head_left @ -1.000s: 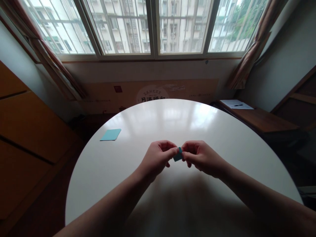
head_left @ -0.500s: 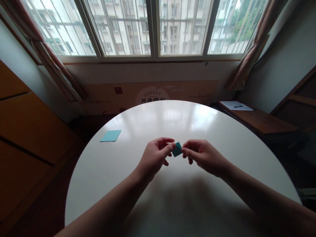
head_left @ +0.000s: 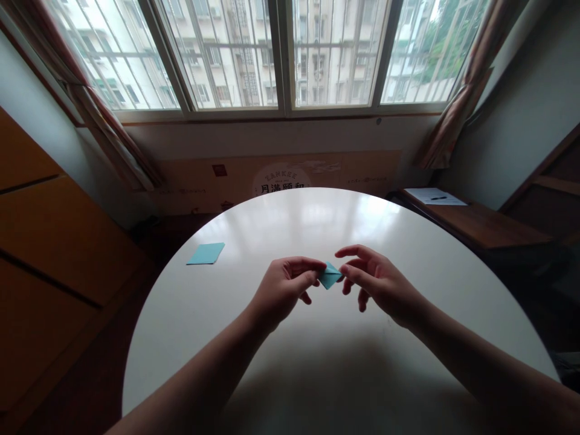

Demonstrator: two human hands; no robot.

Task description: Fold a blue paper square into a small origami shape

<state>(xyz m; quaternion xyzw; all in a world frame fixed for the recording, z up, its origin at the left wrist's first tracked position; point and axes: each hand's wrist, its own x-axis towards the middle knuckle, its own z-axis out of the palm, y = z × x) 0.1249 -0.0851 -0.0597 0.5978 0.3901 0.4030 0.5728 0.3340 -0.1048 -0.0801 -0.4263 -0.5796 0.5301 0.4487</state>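
Observation:
A small folded piece of teal paper (head_left: pixel 329 277) is held up over the table, with a crease running across it toward its right corner. My left hand (head_left: pixel 290 287) pinches its left side between thumb and fingers. At the right corner, the thumb of my right hand (head_left: pixel 371 275) meets the paper, with a fingertip just below. The index finger of that hand is lifted away, and its other fingers are spread. Flat on the far left of the table lies square teal paper (head_left: pixel 206 254), apparently a small stack.
The round white table (head_left: pixel 181 338) carries the papers. Beyond its right edge stands a dark wooden surface (head_left: pixel 502 226) with a white sheet (head_left: pixel 419 194) and a pen (head_left: pixel 438 198). An orange-brown cabinet (head_left: pixel 54 241) is at left; a barred window (head_left: pixel 283 60) is ahead.
My right index finger has lifted off and that hand's fingers have spread. The folded paper has turned slightly and now shows a lighter face with a crease. The view has tilted slightly upward.

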